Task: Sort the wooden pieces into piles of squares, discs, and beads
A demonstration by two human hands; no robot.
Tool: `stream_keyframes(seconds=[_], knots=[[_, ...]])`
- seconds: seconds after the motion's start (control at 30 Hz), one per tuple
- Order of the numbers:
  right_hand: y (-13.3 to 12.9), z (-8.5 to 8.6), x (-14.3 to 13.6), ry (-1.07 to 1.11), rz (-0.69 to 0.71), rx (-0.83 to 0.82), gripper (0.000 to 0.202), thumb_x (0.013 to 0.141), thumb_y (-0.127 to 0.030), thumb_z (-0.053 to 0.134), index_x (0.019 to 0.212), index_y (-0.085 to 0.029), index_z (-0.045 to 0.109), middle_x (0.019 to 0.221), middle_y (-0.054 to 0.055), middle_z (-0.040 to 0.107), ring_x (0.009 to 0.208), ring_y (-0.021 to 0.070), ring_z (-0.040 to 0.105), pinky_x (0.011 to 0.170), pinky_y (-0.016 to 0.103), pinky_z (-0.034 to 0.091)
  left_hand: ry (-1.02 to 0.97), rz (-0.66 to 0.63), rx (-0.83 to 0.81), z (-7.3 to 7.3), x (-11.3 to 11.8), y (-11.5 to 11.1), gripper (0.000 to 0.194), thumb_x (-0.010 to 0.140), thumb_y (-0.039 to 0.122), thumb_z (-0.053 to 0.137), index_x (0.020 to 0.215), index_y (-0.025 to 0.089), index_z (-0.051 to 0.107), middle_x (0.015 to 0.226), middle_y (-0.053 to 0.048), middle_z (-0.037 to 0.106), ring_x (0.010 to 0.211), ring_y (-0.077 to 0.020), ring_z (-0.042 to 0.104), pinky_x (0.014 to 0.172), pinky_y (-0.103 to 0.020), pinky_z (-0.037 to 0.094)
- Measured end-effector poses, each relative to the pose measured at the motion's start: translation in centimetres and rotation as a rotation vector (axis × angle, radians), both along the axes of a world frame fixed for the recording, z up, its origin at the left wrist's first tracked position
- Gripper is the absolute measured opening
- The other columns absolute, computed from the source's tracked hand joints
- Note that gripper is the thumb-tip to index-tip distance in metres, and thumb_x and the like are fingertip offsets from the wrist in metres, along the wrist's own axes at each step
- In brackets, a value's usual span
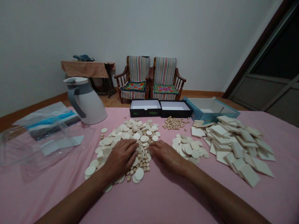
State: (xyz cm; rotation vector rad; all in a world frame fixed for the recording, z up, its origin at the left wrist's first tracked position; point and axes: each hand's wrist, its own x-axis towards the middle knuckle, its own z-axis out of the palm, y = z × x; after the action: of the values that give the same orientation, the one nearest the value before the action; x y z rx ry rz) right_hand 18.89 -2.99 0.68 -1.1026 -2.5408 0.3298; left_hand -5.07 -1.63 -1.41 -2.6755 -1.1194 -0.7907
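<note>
A mixed pile of pale round wooden discs [123,132] and small wooden cubes [143,163] lies on the pink cloth in front of me. My left hand [121,155] rests palm down on the pile's near side, fingers stretched out and thumb apart. At the pile's right edge is my right hand [167,155], its fingers bent together around the rim of a disc; the fingertips are partly hidden. Just beyond my right hand is a smaller heap of discs [189,147]. Behind that sits a group of small wooden beads or balls [175,123].
Square wooden tiles [238,140] are heaped at the right. Two black boxes [146,112] and a blue box [210,116] stand along the far edge. At the left are a white jug [90,105], clear plastic trays [58,149] and a plastic packet [51,119]. Two chairs [140,70] stand beyond.
</note>
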Motion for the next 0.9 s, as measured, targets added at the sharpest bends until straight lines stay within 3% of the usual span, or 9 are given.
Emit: stream_keyframes(seconds=[0.23, 0.4, 0.6, 0.7, 0.9], knots=[[-1.0, -0.9, -0.5, -0.007, -0.147, 0.026, 0.011, 0.091, -0.013, 0.05, 0.098, -0.019, 0.055, 0.107, 0.006, 0.057, 0.094, 0.018, 0.047, 0.079, 0.03, 0.038, -0.013, -0.001, -0.003, -0.1, 0.1, 0.1, 0.026, 0.092, 0.022, 0.051, 0.114, 0.017, 0.063, 0.117, -0.013, 0.065, 0.108, -0.0262, 0.059, 0.095, -0.048, 0.048], [-1.3, -0.9, -0.7, 0.066, -0.106, 0.007, 0.022, 0.084, -0.011, 0.057, 0.103, -0.02, 0.053, 0.111, 0.006, 0.055, 0.101, 0.0192, 0.045, 0.087, 0.031, 0.038, 0.005, 0.007, 0.0, -0.1, 0.0, 0.1, 0.026, 0.092, 0.023, 0.05, 0.114, 0.016, 0.063, 0.118, -0.013, 0.065, 0.109, -0.0265, 0.059, 0.095, -0.048, 0.048], [-1.3, -1.1, -0.9, 0.05, -0.107, 0.012, 0.019, 0.085, -0.008, 0.052, 0.1, -0.019, 0.054, 0.11, 0.006, 0.056, 0.099, 0.0186, 0.046, 0.084, 0.03, 0.039, -0.001, 0.005, -0.006, 0.0, 0.0, 0.0, 0.026, 0.092, 0.023, 0.049, 0.113, 0.017, 0.063, 0.118, -0.013, 0.065, 0.109, -0.0258, 0.059, 0.095, -0.047, 0.049], [-0.6, 0.3, 0.9, -0.054, -0.194, -0.008, 0.02, 0.082, -0.009, 0.052, 0.1, -0.018, 0.056, 0.107, 0.009, 0.056, 0.097, 0.0203, 0.048, 0.081, 0.031, 0.039, 0.002, 0.004, 0.0, 0.0, 0.0, 0.0, 0.026, 0.092, 0.023, 0.05, 0.113, 0.018, 0.064, 0.118, -0.013, 0.065, 0.109, -0.026, 0.06, 0.095, -0.048, 0.049], [0.3, 5.2, 7.3, -0.404, -0.439, -0.128, 0.027, 0.073, -0.005, 0.059, 0.098, -0.015, 0.063, 0.103, 0.013, 0.059, 0.097, 0.0262, 0.054, 0.077, 0.034, 0.038, 0.004, 0.002, 0.005, -0.1, -0.1, 0.2, 0.027, 0.093, 0.024, 0.049, 0.115, 0.017, 0.063, 0.118, -0.013, 0.065, 0.109, -0.0262, 0.059, 0.094, -0.047, 0.049]])
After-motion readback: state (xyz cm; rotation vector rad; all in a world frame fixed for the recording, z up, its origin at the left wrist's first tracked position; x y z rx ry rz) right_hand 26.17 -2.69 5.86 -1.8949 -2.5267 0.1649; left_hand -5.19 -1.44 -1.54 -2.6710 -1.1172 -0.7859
